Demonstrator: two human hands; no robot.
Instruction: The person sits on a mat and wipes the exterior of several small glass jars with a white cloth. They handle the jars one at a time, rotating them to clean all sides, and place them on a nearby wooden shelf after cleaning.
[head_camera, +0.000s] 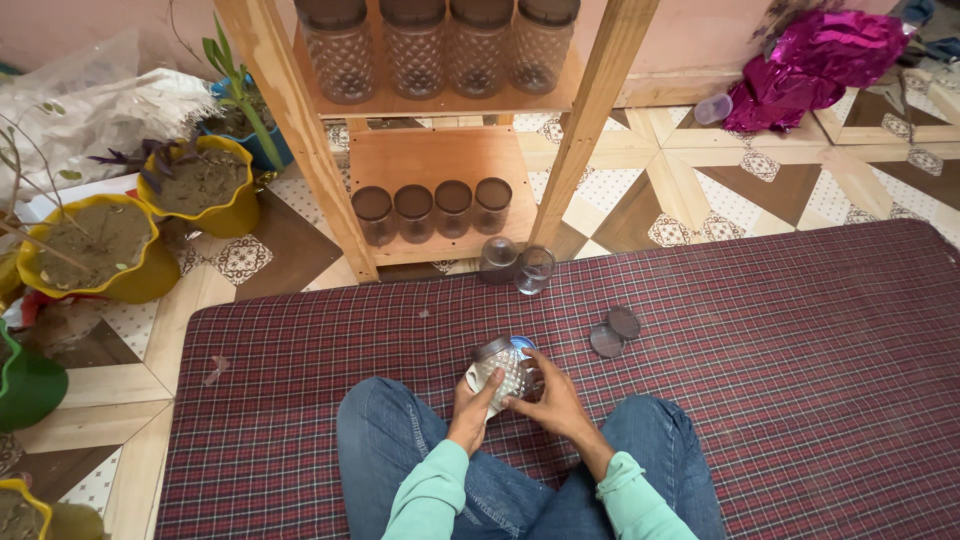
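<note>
Both hands (510, 398) (seated, cross-legged), clear jar (503, 370)

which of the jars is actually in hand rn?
The clear diamond-patterned jar, gripped by the left hand and right hand above the lap. All other jars stand on the wooden shelf or the floor.

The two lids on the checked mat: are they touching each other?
Touching. The head view shows the two dark lids on the checked mat overlapping at their edges, no gap between them.
</note>
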